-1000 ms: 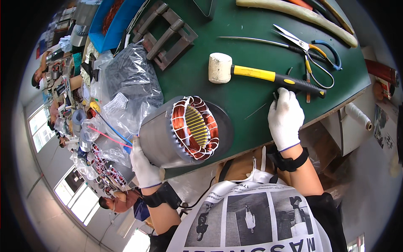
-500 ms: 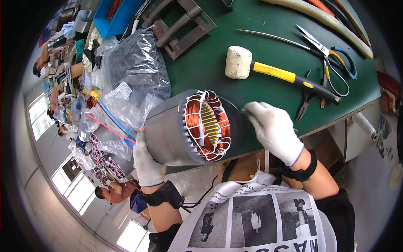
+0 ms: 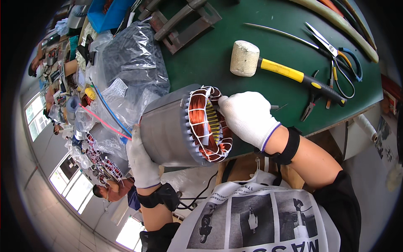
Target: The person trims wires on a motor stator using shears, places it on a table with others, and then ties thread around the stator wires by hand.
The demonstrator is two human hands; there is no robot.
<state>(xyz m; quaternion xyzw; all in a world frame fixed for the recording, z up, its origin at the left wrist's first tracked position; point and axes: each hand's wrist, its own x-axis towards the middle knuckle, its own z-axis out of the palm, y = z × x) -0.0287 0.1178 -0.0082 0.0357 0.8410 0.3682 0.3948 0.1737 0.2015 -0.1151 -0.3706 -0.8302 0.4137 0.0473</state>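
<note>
A motor stator (image 3: 166, 130) with a grey metal housing lies on its side at the table's front edge. Copper windings (image 3: 197, 117) tied with white cord ring its right end, with yellow strips inside the bore. My gloved left hand (image 3: 142, 157) grips the stator's left end; some fingers are hidden behind it. At the winding's far right rim is my gloved right hand (image 3: 249, 115), fingers curled together. A thin grey piece (image 3: 275, 107) with a fine tip shows beyond its knuckles. Whether that hand holds it I cannot tell. Blue and pink lead wires (image 3: 107, 110) trail left of the stator.
Behind the stator lies a clear plastic bag (image 3: 130, 59). A white-headed mallet (image 3: 245, 59), scissors (image 3: 331, 48), pliers (image 3: 310, 107) and a long thin spike (image 3: 281, 33) lie to the right. A metal frame (image 3: 184, 25) and blue bin (image 3: 105, 14) stand farther back.
My right hand has moved left and up, from beside the stator to its winding rim. The stator has turned slightly, its wound end facing more to the right. My left hand stays on it.
</note>
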